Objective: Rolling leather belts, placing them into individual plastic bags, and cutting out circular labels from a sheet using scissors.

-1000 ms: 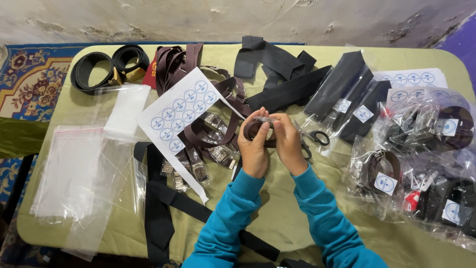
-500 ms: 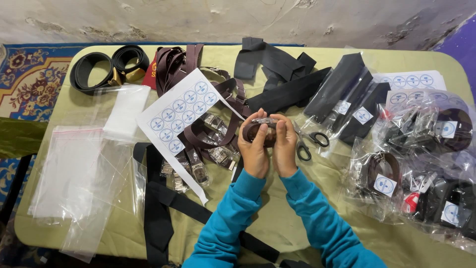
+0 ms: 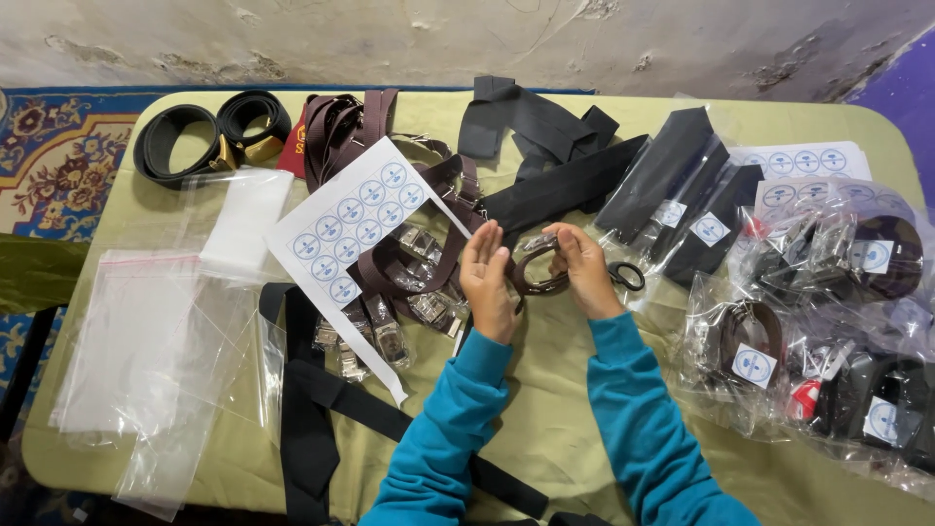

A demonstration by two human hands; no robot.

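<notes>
Olive-green table by cracked wall, hands coiling brown belt

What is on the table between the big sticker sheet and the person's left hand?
In the head view, loose brown belts with wrapped buckles lie between the sticker sheet and the left hand.

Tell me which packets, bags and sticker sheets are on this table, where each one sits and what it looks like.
Sticker sheet: left of the hands, white with round blue stickers.
Second sticker sheet: far right, same kind.
Empty clear bags: left edge, stacked.
Bagged belts: right side, clear bags with round stickers.
Black sleeves: upper right, square white labels.
</notes>
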